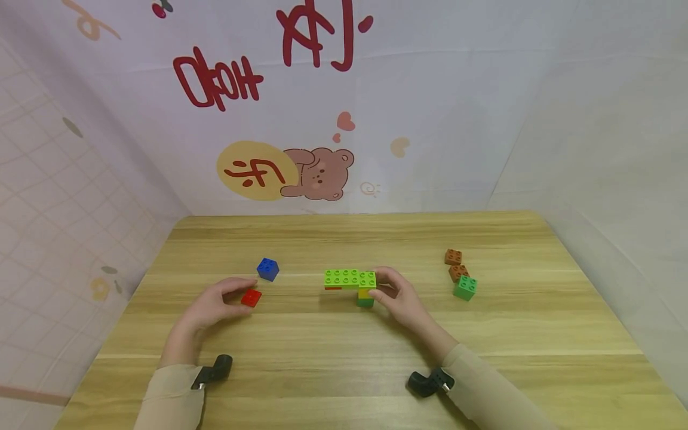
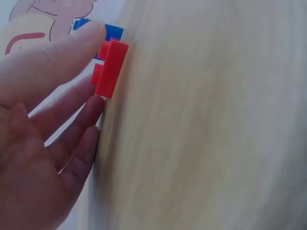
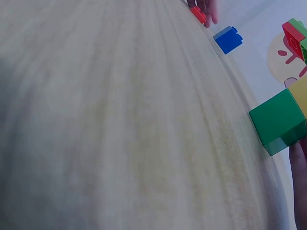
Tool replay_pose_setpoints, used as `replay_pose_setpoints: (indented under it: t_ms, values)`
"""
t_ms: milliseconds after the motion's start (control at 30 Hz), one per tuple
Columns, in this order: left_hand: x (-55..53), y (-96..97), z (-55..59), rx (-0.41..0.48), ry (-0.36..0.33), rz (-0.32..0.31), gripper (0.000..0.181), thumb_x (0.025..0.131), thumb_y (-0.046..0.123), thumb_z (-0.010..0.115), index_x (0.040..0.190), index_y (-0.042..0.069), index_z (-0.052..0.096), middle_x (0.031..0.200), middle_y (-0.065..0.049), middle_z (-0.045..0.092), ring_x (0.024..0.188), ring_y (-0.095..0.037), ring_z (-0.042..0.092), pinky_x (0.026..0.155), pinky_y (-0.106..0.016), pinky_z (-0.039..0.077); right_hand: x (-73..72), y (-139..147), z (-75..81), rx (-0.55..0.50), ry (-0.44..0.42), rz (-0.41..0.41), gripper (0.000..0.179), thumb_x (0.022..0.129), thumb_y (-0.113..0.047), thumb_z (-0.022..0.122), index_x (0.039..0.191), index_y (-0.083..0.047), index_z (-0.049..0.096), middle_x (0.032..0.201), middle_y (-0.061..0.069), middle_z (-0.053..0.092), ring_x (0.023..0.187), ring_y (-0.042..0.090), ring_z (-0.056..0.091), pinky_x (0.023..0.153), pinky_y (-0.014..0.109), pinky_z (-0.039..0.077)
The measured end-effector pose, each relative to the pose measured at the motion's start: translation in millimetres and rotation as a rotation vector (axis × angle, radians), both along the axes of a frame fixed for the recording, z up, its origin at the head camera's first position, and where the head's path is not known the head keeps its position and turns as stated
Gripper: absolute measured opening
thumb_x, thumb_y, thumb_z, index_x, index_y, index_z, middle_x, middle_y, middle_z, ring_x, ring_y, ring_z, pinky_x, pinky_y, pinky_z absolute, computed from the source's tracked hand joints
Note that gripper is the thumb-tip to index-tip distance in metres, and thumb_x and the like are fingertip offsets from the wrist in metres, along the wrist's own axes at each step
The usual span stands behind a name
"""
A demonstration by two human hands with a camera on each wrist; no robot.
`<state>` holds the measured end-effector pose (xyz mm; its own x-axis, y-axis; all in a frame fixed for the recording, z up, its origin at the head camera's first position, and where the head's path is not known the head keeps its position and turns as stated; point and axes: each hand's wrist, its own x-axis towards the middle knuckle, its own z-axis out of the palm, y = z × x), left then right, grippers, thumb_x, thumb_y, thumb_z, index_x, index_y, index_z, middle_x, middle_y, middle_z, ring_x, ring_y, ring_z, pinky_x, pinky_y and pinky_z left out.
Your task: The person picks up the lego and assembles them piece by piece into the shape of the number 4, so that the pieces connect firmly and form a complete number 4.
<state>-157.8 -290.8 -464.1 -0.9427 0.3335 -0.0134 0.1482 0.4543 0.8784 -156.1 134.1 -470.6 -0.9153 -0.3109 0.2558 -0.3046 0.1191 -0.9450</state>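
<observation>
A flat red brick (image 1: 251, 298) with studs on top lies on the table between the thumb and fingers of my left hand (image 1: 217, 303). In the left wrist view the thumb overlaps the near end of the red brick (image 2: 112, 71), while the other fingers are spread loosely behind it. My right hand (image 1: 400, 298) grips the right end of a brick structure (image 1: 344, 279). This has lime-green bricks on top, a yellow brick below them and a green brick (image 3: 278, 120) at the bottom. Some red shows beneath its overhanging left end. My right fingers are partly hidden behind it.
A blue brick (image 1: 267, 269) stands just beyond my left hand. At the right lie two brown bricks (image 1: 453, 257) and a green brick (image 1: 465, 288) close together. A white printed cloth (image 1: 430, 119) hangs behind the wooden table (image 1: 301, 364).
</observation>
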Motion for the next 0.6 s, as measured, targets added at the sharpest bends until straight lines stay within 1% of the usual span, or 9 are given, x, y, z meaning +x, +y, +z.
replay_pose_setpoints:
  t_ms: [67, 133, 300, 500, 567, 600]
  values:
    - [-0.1, -0.4, 0.4, -0.012, 0.02, -0.011, 0.061, 0.074, 0.004, 0.086, 0.13, -0.004, 0.062, 0.136, -0.02, 0.056, 0.126, -0.03, 0.048, 0.099, -0.017, 0.037, 3.9, -1.4, 9.9, 0.002, -0.014, -0.001, 0.034, 0.091, 0.004, 0.068, 0.124, 0.006, 0.058, 0.122, 0.02, 0.06, 0.111, 0.024, 0.059, 0.096, 0.036, 0.05]
    - [-0.4, -0.9, 0.3, -0.027, 0.039, -0.022, 0.06, 0.075, 0.004, 0.085, 0.13, -0.004, 0.062, 0.136, -0.021, 0.056, 0.126, -0.035, 0.048, 0.099, -0.017, 0.037, 3.9, -1.4, 10.0, 0.002, -0.014, -0.002, 0.034, 0.091, 0.004, 0.068, 0.124, 0.006, 0.058, 0.122, 0.02, 0.06, 0.112, 0.026, 0.059, 0.096, 0.036, 0.05]
    - [-1.6, -1.8, -1.6, -0.068, 0.068, -0.034, 0.057, 0.074, 0.004, 0.086, 0.127, -0.002, 0.064, 0.134, -0.02, 0.056, 0.124, -0.034, 0.048, 0.098, -0.016, 0.036, 3.6, -1.3, 9.8, 0.005, -0.012, -0.004, 0.034, 0.091, 0.004, 0.068, 0.124, 0.005, 0.058, 0.123, 0.019, 0.06, 0.112, 0.027, 0.058, 0.096, 0.035, 0.05]
    - [-2.4, -1.8, -2.5, -0.131, 0.1, -0.043, 0.051, 0.075, 0.002, 0.084, 0.123, -0.001, 0.067, 0.128, -0.018, 0.059, 0.12, -0.037, 0.049, 0.098, -0.022, 0.039, 3.6, -1.5, 8.7, 0.0, 0.017, -0.003, 0.035, 0.09, 0.005, 0.068, 0.123, 0.006, 0.058, 0.122, 0.021, 0.06, 0.111, 0.026, 0.059, 0.094, 0.034, 0.051]
    - [-2.4, -1.5, -2.3, -0.15, 0.109, -0.039, 0.049, 0.075, 0.003, 0.084, 0.122, 0.0, 0.068, 0.126, -0.017, 0.06, 0.12, -0.037, 0.049, 0.098, -0.024, 0.039, 3.2, -1.6, 7.3, 0.001, 0.031, -0.002, 0.035, 0.09, 0.006, 0.068, 0.123, 0.007, 0.058, 0.121, 0.022, 0.06, 0.11, 0.025, 0.059, 0.093, 0.033, 0.052]
    - [-2.2, -1.2, -2.0, -0.155, 0.112, -0.036, 0.048, 0.075, 0.003, 0.084, 0.12, 0.0, 0.069, 0.125, -0.017, 0.06, 0.12, -0.037, 0.049, 0.098, -0.025, 0.039, 1.8, -1.3, 4.0, 0.003, 0.033, -0.003, 0.035, 0.09, 0.007, 0.067, 0.123, 0.007, 0.058, 0.121, 0.022, 0.06, 0.11, 0.026, 0.059, 0.093, 0.033, 0.052]
